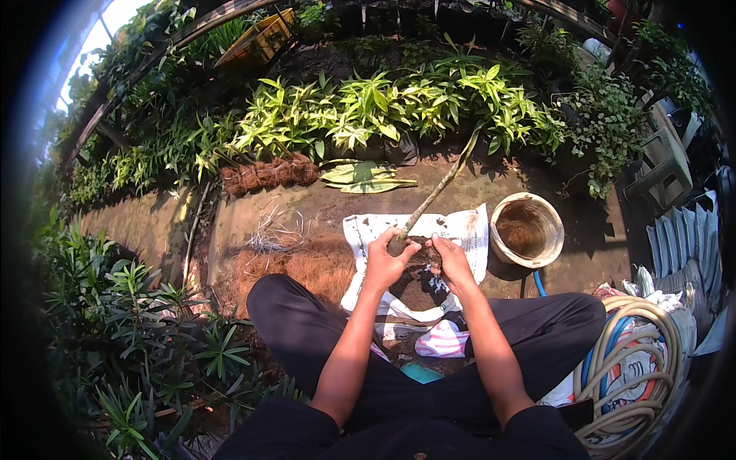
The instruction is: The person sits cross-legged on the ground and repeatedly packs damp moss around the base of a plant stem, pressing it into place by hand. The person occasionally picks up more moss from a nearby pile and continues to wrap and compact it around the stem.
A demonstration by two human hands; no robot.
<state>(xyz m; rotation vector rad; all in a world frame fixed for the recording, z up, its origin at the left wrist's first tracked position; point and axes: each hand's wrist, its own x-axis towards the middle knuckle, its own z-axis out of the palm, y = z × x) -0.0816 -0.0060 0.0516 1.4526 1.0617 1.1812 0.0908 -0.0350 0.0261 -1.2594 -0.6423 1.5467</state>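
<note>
A long plant stem (440,187) slants up and right from between my hands, its base wrapped in a dark clump of soil (397,246). My left hand (386,259) is closed round this base. Beside it, my right hand (451,259) has thumb and fingers curled near a bit of dark soil; whether it grips any is unclear. Both hands are above a white woven sack (474,236) with loose dark soil (417,284) on it. Left of the sack lie brown coconut fibre (299,267) and a tangle of pale ties (279,230).
A muddy bucket (552,230) stands right of the sack. Cut leaves (365,177) and a fibre-wrapped bundle (267,174) lie beyond, before leafy potted plants (374,103). A coiled hose (661,368) is by my right knee, a plastic stool (661,167) farther right.
</note>
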